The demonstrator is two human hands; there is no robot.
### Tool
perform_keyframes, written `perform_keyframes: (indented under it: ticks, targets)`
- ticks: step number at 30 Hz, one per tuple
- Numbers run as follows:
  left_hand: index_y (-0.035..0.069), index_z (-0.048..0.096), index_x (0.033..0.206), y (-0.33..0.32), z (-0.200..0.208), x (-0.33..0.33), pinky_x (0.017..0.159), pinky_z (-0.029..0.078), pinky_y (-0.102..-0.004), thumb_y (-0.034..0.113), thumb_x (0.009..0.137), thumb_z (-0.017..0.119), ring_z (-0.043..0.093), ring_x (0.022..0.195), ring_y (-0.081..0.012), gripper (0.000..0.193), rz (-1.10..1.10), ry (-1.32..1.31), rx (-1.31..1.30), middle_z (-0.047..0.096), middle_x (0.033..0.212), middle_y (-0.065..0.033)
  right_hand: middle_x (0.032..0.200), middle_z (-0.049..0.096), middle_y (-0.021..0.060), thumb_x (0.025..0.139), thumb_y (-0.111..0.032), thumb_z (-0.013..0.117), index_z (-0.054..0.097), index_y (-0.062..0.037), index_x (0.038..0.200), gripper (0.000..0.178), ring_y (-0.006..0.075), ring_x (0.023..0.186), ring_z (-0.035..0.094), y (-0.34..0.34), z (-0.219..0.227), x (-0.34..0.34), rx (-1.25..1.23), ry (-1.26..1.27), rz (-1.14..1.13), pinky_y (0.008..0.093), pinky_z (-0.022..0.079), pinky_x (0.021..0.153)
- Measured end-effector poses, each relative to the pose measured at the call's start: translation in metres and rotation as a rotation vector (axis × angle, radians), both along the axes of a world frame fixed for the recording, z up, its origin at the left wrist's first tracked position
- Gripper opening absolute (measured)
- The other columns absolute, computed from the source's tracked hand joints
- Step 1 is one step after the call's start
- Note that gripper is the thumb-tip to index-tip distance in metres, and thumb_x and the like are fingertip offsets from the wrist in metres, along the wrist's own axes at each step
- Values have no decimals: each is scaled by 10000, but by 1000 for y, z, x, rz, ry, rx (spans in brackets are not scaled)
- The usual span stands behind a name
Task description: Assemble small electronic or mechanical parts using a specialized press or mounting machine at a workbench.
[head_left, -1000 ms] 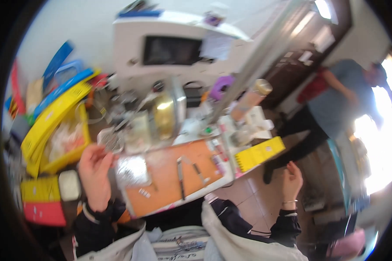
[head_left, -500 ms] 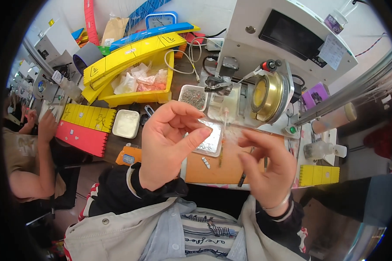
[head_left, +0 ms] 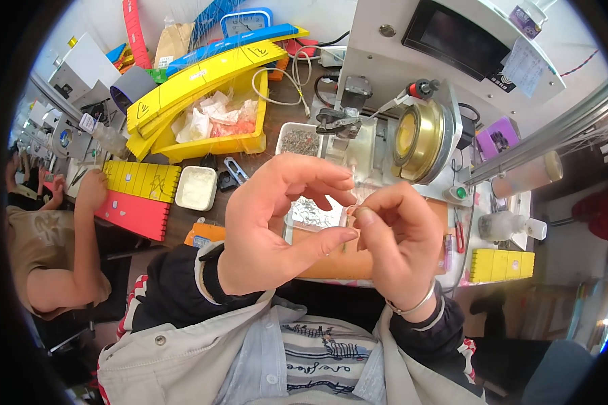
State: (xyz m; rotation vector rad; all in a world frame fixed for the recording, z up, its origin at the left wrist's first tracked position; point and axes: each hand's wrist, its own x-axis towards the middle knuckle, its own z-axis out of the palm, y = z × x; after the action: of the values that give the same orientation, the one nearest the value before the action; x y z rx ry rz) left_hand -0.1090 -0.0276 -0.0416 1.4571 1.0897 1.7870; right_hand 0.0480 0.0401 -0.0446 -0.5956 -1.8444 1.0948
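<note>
Above the tan work board (head_left: 334,267), my two hands meet. My left hand (head_left: 267,226) makes a wide C, its thumb well apart from the curved fingers. My right hand (head_left: 402,236) is closed in a pinch at the left fingertips; something tiny and pale shows there, too small to name. Behind and below the fingers lies a white tray (head_left: 292,219) of small shiny pieces, partly hidden by my left hand. Further back stands another white tray (head_left: 281,150) with a heap of small grey metal bits.
A grey machine (head_left: 378,50) with a brass wheel (head_left: 414,138) fills the back right. A yellow bin (head_left: 253,144) holds crumpled white and orange bits. To the left are a white dish (head_left: 196,189), yellow and red strips (head_left: 134,214), and a co-worker's arm (head_left: 81,229).
My right hand has moved left and up to my left fingertips and closed in a pinch. My left hand has opened wider between thumb and fingers.
</note>
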Motion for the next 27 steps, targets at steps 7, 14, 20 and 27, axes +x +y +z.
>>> perform_keyframes:
  ticks: [7,14,20,27]
  targets:
    - [-31,581,1078,3,11,-19,752,528,-303,-118,766,737,673,823,-218,359,-25,424,113,672,892,-134,750,579,-23,952,-61,598,576,-8,890,84,29,628,517,-2,8,6,-606,160,269,190,404,553]
    - [-29,578,1062,14,32,-50,755,512,-284,-124,836,640,628,805,-179,252,233,544,180,639,921,-86,844,615,-4,997,-90,550,582,-6,982,91,51,674,547,7,-35,32,-574,-92,402,207,445,573]
    - [-4,558,1108,39,43,-58,760,506,-266,-25,901,603,614,810,-134,213,22,44,-44,621,948,-67,1077,648,80,952,-142,638,541,-13,1285,370,80,765,599,-6,-9,30,-705,77,416,233,494,687]
    - [-14,573,1004,79,22,-51,701,519,-266,-49,867,598,629,743,-158,144,-161,-73,34,650,904,-102,820,697,140,869,-108,746,728,27,908,142,228,676,665,-34,40,7,-538,669,948,301,519,564]
